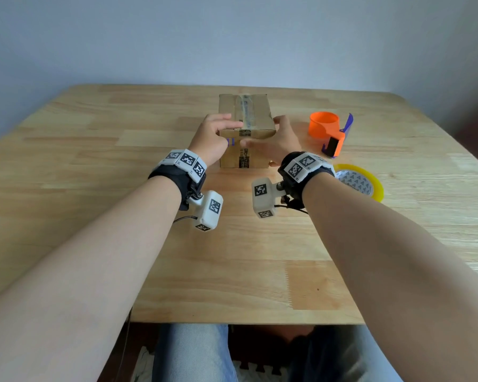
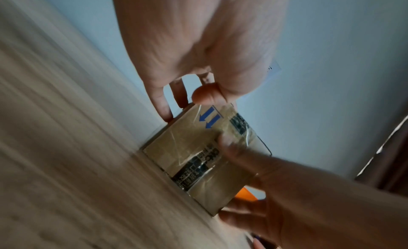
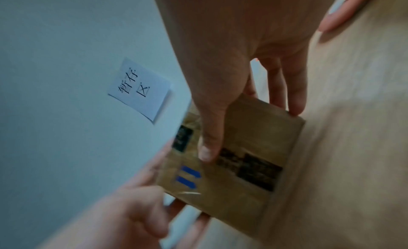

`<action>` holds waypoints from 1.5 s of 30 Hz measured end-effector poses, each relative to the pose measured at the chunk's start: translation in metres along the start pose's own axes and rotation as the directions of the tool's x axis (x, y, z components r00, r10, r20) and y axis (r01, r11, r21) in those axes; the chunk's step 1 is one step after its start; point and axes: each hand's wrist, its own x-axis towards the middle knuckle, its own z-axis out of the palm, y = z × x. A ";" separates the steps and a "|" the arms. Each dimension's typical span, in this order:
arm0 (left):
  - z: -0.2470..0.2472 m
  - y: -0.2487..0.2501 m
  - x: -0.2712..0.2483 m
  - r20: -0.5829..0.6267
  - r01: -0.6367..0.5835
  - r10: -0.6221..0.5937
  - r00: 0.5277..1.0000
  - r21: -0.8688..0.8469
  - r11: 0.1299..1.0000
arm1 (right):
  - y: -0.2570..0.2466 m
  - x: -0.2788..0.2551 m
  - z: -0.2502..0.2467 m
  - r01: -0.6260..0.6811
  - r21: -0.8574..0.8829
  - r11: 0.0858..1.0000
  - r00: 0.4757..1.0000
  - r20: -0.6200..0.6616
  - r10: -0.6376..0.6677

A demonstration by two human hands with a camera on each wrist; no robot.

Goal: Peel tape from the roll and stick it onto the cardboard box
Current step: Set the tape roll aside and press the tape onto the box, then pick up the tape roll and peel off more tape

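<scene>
Both hands grip the cardboard box (image 1: 246, 125): left hand (image 1: 214, 136) on its left edge, right hand (image 1: 279, 142) on its right. Steady it squarely on the worktop (image 1: 94, 161) before fetching the tape roll (image 1: 362, 183) beside the right wrist.

box (image 1: 255, 117) sits mid-table, brown cardboard, flaps closed, clear tape strip (image 1: 245, 110) down the top seam & over the near face. near face (image 2: 198, 153) shows two blue arrows + black print under glossy tape. roll (image 1: 360, 181) lies flat on the table near the box's right, yellow-tinted clear tape on a white printed core, partly hidden behind a wrist. wrist views blurry, can't tell any loose tape end.
</scene>
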 end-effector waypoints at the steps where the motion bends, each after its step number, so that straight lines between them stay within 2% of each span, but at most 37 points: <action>1: 0.000 0.000 0.000 -0.002 -0.001 0.001 1.000 0.003 1.000 | 0.004 0.000 0.001 -0.019 -0.038 0.999 1.000 0.006 0.019; 8: 0.000 -0.005 0.003 0.051 0.008 -0.009 0.999 0.011 1.000 | 0.012 0.000 -0.002 -0.113 -0.215 0.970 0.985 0.100 0.137; 11: -0.002 0.003 0.005 0.081 0.023 -0.027 0.996 0.046 0.999 | 0.012 -0.002 -0.014 -0.122 -0.209 0.970 0.979 0.136 0.152; 13: -0.003 0.011 0.007 0.104 0.043 -0.051 0.993 0.076 0.996 | 0.012 -0.005 -0.031 -0.090 -0.204 0.975 0.981 0.149 0.122; 15: 0.001 0.021 0.007 0.100 0.048 -0.060 0.993 0.120 0.992 | 0.013 -0.008 -0.053 -0.007 -0.297 0.955 0.994 0.106 0.041; 17: 0.010 0.033 0.005 0.010 0.045 -0.047 0.999 0.148 0.988 | 0.019 -0.010 -0.075 0.021 -0.403 0.915 0.997 0.070 0.008; 18: 0.016 0.039 0.002 -0.076 0.046 -0.035 0.996 0.154 0.987 | 0.022 -0.012 -0.083 0.011 -0.473 0.881 0.998 0.062 0.021; 20: 0.025 0.051 -0.004 -0.240 0.037 -0.001 0.971 0.145 0.989 | 0.030 -0.017 -0.094 -0.005 -0.635 0.772 0.992 0.096 0.085; 21: 0.030 0.059 -0.009 -0.267 0.019 0.009 0.964 0.101 0.995 | 0.034 -0.022 -0.100 0.001 -0.704 0.710 0.984 0.128 0.126; 23: 0.039 0.072 -0.021 -0.205 0.025 -0.033 0.978 -0.042 0.999 | 0.040 -0.030 -0.108 0.019 -0.775 0.631 0.971 0.165 0.173; 26: 0.056 0.081 -0.038 -0.010 0.168 -0.173 0.985 -0.181 0.969 | 0.049 -0.041 -0.118 0.028 -0.781 0.624 0.969 0.175 0.176; 29: 0.069 0.085 -0.054 0.185 0.333 -0.295 0.937 -0.230 0.914 | 0.052 -0.055 -0.123 0.030 -0.716 0.698 0.973 0.181 0.144; 31: 0.074 0.087 -0.060 0.315 0.412 -0.334 0.889 -0.230 0.882 | 0.048 -0.059 -0.127 0.002 -0.616 0.787 0.989 0.120 0.091; 34: 0.081 0.090 -0.065 0.435 0.441 -0.318 0.843 -0.217 0.871 | 0.034 -0.062 -0.135 -0.041 -0.365 0.930 0.998 0.033 0.057; 36: 0.083 0.088 -0.066 0.467 0.424 -0.297 0.833 -0.195 0.884 | 0.024 -0.066 -0.137 -0.063 -0.132 0.989 0.995 0.065 0.072; 38: 0.083 0.084 -0.065 0.456 0.388 -0.266 0.849 -0.197 0.900 | 0.018 -0.075 -0.133 -0.094 0.128 0.987 0.987 0.140 0.076; 40: 0.081 0.078 -0.065 0.391 0.304 -0.201 0.898 -0.224 0.926 | 0.020 -0.077 -0.123 -0.106 0.314 0.943 0.975 0.221 0.036; 42: 0.077 0.070 -0.065 0.280 0.197 -0.128 0.951 -0.236 0.951 | 0.026 -0.076 -0.110 -0.096 0.418 0.904 0.961 0.276 -0.025; 45: 0.072 0.053 -0.070 0.182 0.138 -0.091 0.979 -0.268 0.954 | 0.030 -0.075 -0.094 -0.064 0.460 0.886 0.955 0.287 -0.080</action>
